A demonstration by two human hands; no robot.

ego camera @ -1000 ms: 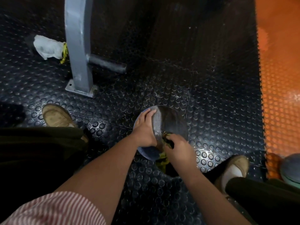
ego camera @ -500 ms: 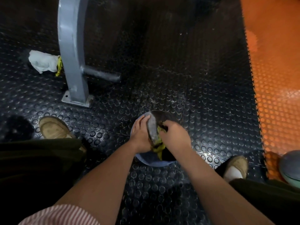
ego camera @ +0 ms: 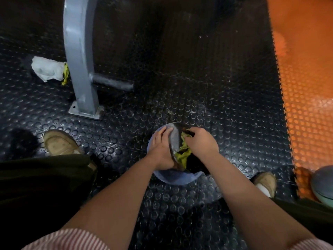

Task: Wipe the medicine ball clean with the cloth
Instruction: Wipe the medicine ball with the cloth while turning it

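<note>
- We look straight down at the medicine ball (ego camera: 175, 176), which sits on the black studded floor (ego camera: 225, 123) between our feet, just ahead of our knees.
- The ball shows a blue lower band, a grey panel on top and a dark patch on its right side.
- Our left hand (ego camera: 160, 148) lies flat on the ball's upper left side; its fingers (ego camera: 164, 132) are straight, close together and pressed to the surface, holding nothing.
- Our right hand (ego camera: 201, 144) is on the ball's upper right; its fingers are curled tight around the cloth (ego camera: 184, 155).
- The cloth is yellow-green and bunched; it hangs from the right hand and touches the ball between the two hands.
- A grey metal post (ego camera: 79, 60) stands on a bolted base plate at the far left, with a short bar (ego camera: 111, 83) sticking out to its right.
- A white rag (ego camera: 46, 71) with a yellow bit lies on the floor just left of the post.
- Our left shoe (ego camera: 59, 143) is well to the left of the ball, and our right shoe (ego camera: 265, 182) is to its lower right.
- An orange floor (ego camera: 306, 87) borders the black one on the right, and a second ball (ego camera: 324, 186) rests there at the frame's edge.
- A red-and-white striped sleeve (ego camera: 68, 239) shows on our left arm.
</note>
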